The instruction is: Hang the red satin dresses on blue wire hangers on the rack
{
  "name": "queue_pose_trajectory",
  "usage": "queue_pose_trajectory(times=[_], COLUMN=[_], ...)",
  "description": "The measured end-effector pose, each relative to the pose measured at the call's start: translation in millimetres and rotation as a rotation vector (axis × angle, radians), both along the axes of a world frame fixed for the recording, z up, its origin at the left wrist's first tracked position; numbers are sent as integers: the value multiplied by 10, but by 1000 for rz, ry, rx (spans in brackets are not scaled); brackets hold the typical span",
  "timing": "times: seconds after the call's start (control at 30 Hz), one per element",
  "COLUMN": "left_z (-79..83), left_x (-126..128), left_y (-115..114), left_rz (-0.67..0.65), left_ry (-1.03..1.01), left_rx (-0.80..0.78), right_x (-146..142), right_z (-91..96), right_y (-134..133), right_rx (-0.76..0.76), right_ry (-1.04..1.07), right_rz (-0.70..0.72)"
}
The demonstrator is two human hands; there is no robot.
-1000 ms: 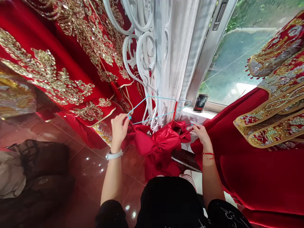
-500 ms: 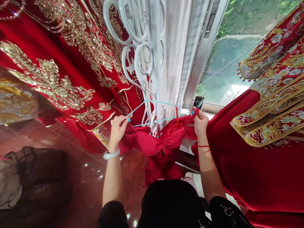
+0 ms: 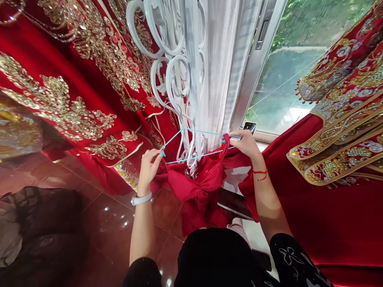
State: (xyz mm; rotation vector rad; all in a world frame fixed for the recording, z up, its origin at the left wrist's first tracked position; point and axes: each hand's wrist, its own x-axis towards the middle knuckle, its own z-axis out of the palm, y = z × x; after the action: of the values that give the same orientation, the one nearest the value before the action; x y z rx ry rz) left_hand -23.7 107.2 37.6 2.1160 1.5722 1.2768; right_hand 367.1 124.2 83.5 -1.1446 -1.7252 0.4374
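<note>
Hanger (image 3: 203, 131) is pinched at either end by left hand (image 3: 149, 167) and right hand (image 3: 245, 143).

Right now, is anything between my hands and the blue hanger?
Nothing visible. Your left hand pinches the left tip of the blue hanger, and your right hand grips its right end, where a strap of the red satin garment is bunched against the wire beside your fingers.

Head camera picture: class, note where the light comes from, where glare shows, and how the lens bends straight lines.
Head view: daylight enters through the window at upper right; glints sit on the glossy red floor tiles; the window frame leans, a wide-angle distortion; the left hand and blue wire hanger are sharp.
</note>
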Motion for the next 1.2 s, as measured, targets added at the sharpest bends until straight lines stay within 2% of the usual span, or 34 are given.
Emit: queue_pose_trajectory(times=[0.13, 0.3, 0.37, 0.43, 0.5, 0.53, 0.57, 0.67, 0.73, 0.8, 0.87, 1.03, 1.1, 1.2], left_z=[-26, -64, -80, -97, -109, -112, -113, -118, -157, -254, -414, -864, -962, -980], left_x=[20, 45, 69, 98, 129, 143, 156, 179, 161, 105, 15, -203, -264, -362], left_y=[-15, -30, -47, -65, -75, -76, -77, -98, -158, -268, -406, -645, -661, -631], left_rz=[13, 76, 83, 92, 128, 151, 174, 183, 162, 187, 233, 206, 248, 364], left_ry=[0, 9, 2, -10, -19, -20, -17, -2, -14, -74, -172, -405, -453, -507], left_rx=[11, 32, 30, 40, 67, 78, 83, 69, 88, 144, 163, -95, -132, -90], right_x=[-12, -23, -75, -223, -497, -679, -883, -1530, -1892, -2141, -2277, -2360, -2372, -2381], right_z=[-10, 3, -3, -29, -82, -120, -165, -320, -419, -497, -545, -572, -576, -589], right_y=[-44, -92, -148, -224, -303, -332, -347, -281, -162, -47, 18, -11, -35, -54], right_rx=[95, 82, 153, 279, 387, 402, 378, 144, -27, -174, -254, -279, -291, -301], right_ry=[-179, -304, -237, -57, 146, 206, 226, 63, -44, -85, -76, -10, 16, 41], right_rz=[-119, -79, -95, -174, -201, -146, -42, 335, 426, 431, 411, 356, 339, 310])
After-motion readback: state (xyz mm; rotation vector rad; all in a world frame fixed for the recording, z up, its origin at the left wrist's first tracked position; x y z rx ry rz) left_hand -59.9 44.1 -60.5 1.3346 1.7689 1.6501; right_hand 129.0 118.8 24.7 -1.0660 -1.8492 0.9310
